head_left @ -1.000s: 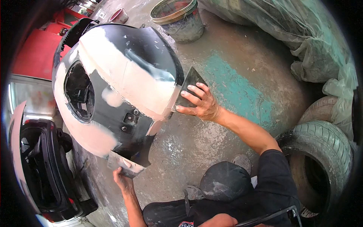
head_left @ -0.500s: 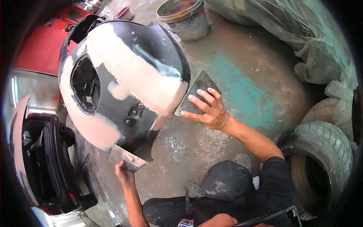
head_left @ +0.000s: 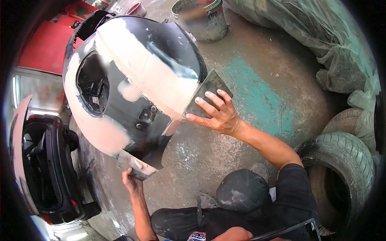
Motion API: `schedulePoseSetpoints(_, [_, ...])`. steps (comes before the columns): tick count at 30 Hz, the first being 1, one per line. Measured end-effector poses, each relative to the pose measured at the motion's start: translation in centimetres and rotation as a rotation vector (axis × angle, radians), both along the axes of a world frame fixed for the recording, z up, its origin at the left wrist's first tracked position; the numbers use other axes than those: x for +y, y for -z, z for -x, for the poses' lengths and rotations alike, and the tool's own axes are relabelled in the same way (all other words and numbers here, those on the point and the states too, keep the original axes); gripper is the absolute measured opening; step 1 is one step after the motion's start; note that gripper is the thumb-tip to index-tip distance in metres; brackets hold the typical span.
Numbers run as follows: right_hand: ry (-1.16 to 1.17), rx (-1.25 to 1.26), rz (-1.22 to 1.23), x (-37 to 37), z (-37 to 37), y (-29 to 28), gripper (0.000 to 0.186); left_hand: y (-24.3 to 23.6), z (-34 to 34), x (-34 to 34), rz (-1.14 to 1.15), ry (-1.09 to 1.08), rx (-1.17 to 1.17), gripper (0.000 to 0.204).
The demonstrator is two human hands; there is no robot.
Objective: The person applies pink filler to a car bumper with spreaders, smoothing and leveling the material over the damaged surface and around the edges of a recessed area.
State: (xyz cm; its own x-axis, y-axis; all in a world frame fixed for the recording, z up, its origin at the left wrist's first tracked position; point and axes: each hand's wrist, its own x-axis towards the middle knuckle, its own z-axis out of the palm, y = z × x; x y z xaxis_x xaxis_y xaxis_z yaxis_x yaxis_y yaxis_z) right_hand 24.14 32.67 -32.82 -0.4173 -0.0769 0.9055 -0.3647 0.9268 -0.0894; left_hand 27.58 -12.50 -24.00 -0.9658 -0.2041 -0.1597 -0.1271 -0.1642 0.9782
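Observation:
A car bumper [head_left: 140, 60], black with broad patches of pale pink filler, stands in front of me. My right hand [head_left: 217, 112] has its fingers spread over a dark, flat, square filler spreader [head_left: 211, 80]. The spreader's left edge lies against the bumper's right end. Lower left, my left hand [head_left: 132, 180] pinches the bottom of a thin rectangular plate [head_left: 130, 160] with a small lump of pinkish filler [head_left: 138, 164] on it. That plate overlaps the bumper's lower corner in view; whether they touch I cannot tell.
A dirty bucket [head_left: 207, 26] stands beyond the bumper, with a small red tub [head_left: 136, 9] farther back. At right lie a tyre [head_left: 345, 152] and plastic sheeting [head_left: 313, 36]. Another car part [head_left: 46, 160] rests at left. A capped head [head_left: 243, 190] shows below.
My right hand has shifted slightly left with the spreader, which now overlaps the bumper's end more. My left hand holds its plate much as before. The view has shifted a little.

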Motion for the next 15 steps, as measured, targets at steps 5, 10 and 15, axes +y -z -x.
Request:
schedulePoseSetpoints(5, [-0.019,0.01,0.025,-0.1,0.7,1.9,0.047,-0.1,0.1,-0.3,-0.005,-0.049,-0.012,0.024])
schedulePoseSetpoints(10, [-0.014,-0.064,-0.022,0.4,0.4,5.7,0.046,-2.1,-0.3,4.4,-0.018,-0.133,-0.042,0.006])
schedulePoseSetpoints(15, [-0.013,-0.148,0.071,0.6,-1.8,6.4,0.041,-1.4,-0.1,2.9,-0.01,-0.089,-0.025,0.005])
